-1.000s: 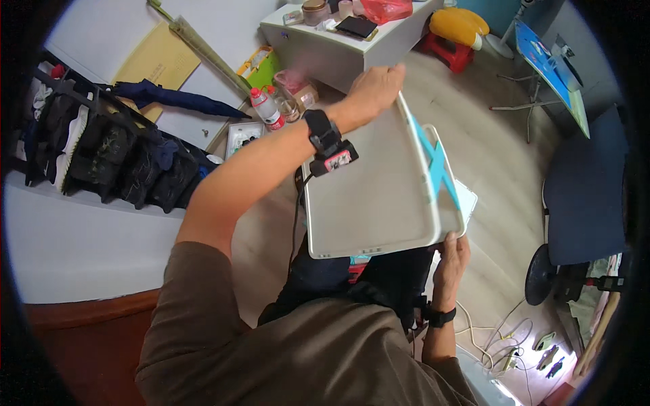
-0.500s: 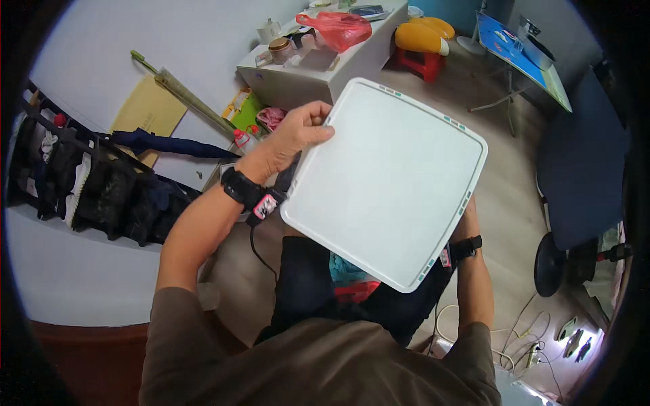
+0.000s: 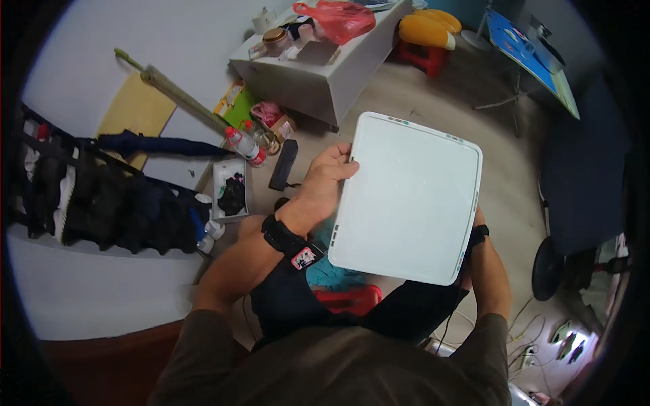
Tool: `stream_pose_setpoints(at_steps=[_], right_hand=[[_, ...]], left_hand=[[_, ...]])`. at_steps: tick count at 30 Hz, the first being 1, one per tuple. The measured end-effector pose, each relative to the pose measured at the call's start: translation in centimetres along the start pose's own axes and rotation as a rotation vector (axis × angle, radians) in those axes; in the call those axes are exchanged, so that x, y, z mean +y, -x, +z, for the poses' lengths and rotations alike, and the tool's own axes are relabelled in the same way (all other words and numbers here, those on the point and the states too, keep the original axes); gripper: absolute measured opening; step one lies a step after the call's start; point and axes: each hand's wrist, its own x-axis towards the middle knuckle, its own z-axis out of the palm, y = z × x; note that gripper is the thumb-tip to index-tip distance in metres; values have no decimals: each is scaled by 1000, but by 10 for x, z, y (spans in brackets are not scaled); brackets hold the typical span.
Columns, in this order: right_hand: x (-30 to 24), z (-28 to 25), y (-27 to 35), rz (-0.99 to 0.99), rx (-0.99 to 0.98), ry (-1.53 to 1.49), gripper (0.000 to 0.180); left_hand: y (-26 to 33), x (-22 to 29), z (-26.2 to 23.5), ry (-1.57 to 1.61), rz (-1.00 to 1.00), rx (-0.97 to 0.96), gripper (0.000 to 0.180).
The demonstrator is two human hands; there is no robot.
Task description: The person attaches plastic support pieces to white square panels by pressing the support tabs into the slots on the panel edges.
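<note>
Hands come first in view, both on a white board (image 3: 408,199), a flat rounded-corner panel held over the person's lap and tilted a little toward the camera. The left hand (image 3: 325,179) grips the board's left edge, fingers curled over the rim and thumb on the near side; a black wristband (image 3: 284,237) sits on that wrist. The right hand (image 3: 474,227) is mostly hidden behind the lower right edge, so only the wrist and a dark band show; it seems to be holding that edge, though the fingers cannot be seen.

The board looks stiff and fairly light, with a smooth, possibly slippery face, so the opposite edges are likely the safest places to grip, with fingers wrapped round the rim rather than pressed on the flat.

Below it, between the knees, a red stool (image 3: 349,298) shows. Farther off on the floor lie a small tray of dark things (image 3: 230,193), a bottle (image 3: 244,144) and a black case (image 3: 282,164). Beyond stands a white cabinet (image 3: 318,78) with a red bag (image 3: 335,17) on top.
</note>
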Motion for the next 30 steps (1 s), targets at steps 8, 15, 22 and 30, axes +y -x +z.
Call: stream_pose_setpoints(at_steps=[8,15,22,30], right_hand=[[10,38,28,-18,-45,159,23],[10,81,106,-170,-69,456,23],[11,89,169,-365,56,688,23],[28,53,172,-98,-122,583,26]], left_hand=[[44,27,30,-51,17,-300,47],[109,53,52,-14,-143,-515,56],[155,40,67,-256,-267,-584,48],[189,49,68,-175,-233,-516,47]])
